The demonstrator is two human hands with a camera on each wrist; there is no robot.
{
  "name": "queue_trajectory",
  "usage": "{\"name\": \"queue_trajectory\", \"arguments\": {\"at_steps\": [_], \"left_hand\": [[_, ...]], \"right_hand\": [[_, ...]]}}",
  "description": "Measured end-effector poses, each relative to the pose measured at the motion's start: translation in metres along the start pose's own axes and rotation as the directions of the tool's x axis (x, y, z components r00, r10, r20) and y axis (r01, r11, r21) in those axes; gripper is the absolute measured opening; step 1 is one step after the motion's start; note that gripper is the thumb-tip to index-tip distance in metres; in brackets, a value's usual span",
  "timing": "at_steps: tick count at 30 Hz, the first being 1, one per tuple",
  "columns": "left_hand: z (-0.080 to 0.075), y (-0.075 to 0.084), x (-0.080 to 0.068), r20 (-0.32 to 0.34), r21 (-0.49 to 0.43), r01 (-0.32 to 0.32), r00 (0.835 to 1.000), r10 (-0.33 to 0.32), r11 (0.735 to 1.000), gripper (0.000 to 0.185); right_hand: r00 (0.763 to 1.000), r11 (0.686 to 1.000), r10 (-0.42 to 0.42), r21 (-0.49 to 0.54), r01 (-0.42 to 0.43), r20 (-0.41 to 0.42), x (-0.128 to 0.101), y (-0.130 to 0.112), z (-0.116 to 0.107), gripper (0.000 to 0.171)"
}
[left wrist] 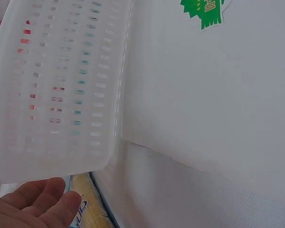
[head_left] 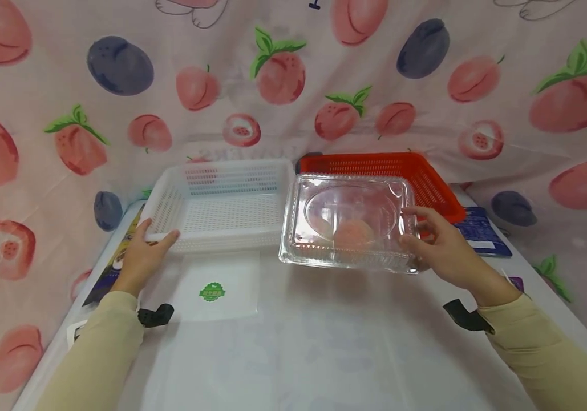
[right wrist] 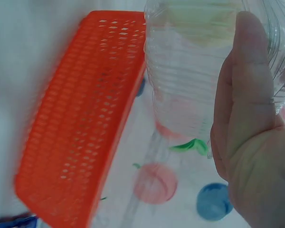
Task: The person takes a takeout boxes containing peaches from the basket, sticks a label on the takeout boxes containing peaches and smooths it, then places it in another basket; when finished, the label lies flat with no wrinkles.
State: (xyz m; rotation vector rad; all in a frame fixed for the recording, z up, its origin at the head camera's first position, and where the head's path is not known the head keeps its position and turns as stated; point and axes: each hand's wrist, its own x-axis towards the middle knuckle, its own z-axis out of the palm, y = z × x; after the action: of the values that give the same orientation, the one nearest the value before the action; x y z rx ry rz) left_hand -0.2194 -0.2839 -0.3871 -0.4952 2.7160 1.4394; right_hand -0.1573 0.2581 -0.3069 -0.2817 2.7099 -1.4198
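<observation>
Left hand spread beside the white basket; right hand pinches the clear box by one side, so its thin plastic might flex and slip.

A makeshift-looking work booth; whether a home or studio is housing it is unclear. Peach-print fabric is hanging around 3 sides of a white counter, where a white basket and red basket are sitting side by side.
</observation>
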Motion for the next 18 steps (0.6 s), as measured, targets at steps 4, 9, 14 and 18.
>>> {"name": "queue_trajectory", "arguments": {"at_steps": [4,9,14,18], "left_hand": [[-0.001,0.001,-0.001,0.006,-0.002,0.004,1.000,-0.004,1.000,0.109],[-0.002,0.000,-0.001,0.005,-0.001,-0.022,1.000,0.022,1.000,0.108],[-0.002,-0.002,0.001,-0.002,0.013,-0.052,0.999,0.052,0.999,0.106],[-0.001,-0.002,0.002,-0.003,0.018,-0.058,0.998,0.058,0.998,0.105]], "right_hand": [[1.000,1.000,0.022,0.016,-0.022,-0.003,-0.007,0.013,-0.003,0.062],[1.000,0.999,0.017,0.029,-0.017,0.006,-0.016,0.027,-0.009,0.060],[0.999,0.998,0.000,0.064,-0.002,0.036,-0.026,0.039,-0.013,0.058],[0.998,0.996,-0.015,0.089,0.010,0.055,-0.034,0.047,-0.011,0.058]]}}
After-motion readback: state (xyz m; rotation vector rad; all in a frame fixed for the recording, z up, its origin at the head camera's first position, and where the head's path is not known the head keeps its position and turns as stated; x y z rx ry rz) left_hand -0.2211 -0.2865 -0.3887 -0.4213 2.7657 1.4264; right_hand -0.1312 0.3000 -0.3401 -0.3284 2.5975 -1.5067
